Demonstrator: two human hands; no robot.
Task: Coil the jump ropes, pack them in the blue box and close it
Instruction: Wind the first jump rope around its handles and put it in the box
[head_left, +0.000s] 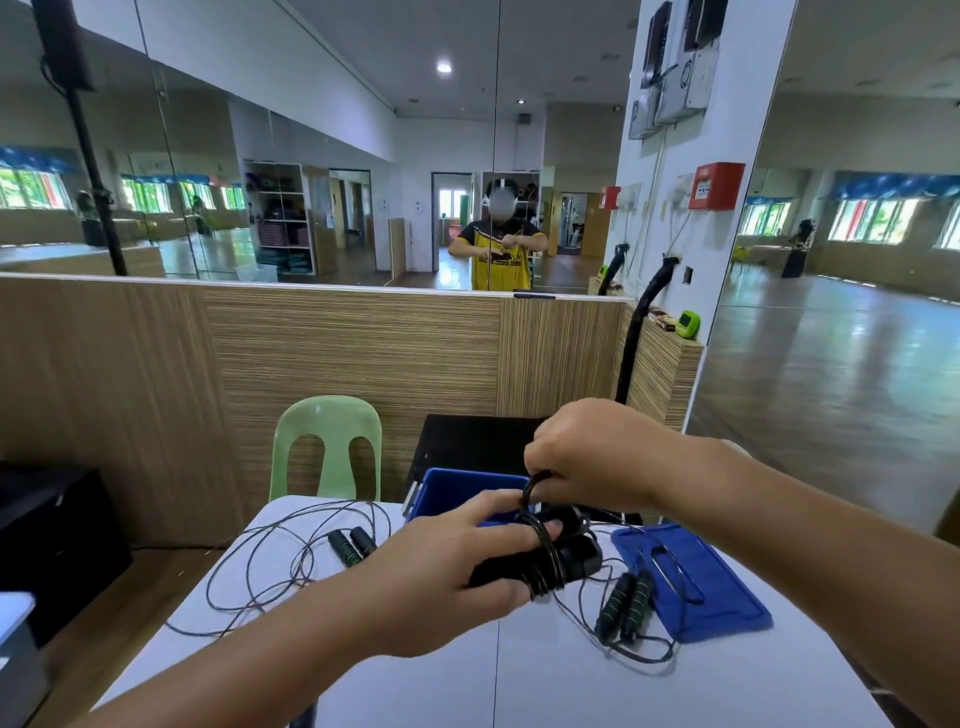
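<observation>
Person's left hand (452, 566) clasping cord-wrapped black handles (582, 558), right hand (592, 457) pinching the cord (530, 491), open blue box (457, 491) behind, contents hidden, blue lid (727, 597) alongside.

Bare forearms (260, 649); the reflection shows a yellow shirt (500, 271) with black short sleeves.

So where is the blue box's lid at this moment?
The blue lid lies on the white table at the right of the head view, to the right of the open blue box, with green-striped rope handles at its left edge.
</observation>
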